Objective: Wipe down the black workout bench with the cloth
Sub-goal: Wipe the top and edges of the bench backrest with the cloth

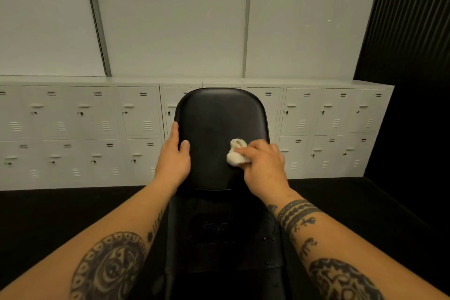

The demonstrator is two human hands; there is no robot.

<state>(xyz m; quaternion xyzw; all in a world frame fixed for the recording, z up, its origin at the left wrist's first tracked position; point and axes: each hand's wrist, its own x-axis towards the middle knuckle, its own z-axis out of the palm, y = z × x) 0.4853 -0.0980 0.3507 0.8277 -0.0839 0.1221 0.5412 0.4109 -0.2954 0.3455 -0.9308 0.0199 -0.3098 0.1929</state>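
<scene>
The black workout bench (214, 114) stands straight ahead, its padded backrest raised toward me and the darker seat part below it. My left hand (174, 156) grips the backrest's left edge, thumb lying on the pad. My right hand (261, 160) presses a small crumpled white cloth (235, 153) against the lower right part of the backrest. The cloth sticks out to the left of my fingers.
A long row of pale grey lockers (97, 129) runs behind the bench, two tiers high. White wall panels (170, 31) rise above them. A dark ribbed wall (409, 31) stands at the right. The floor (60, 214) is black.
</scene>
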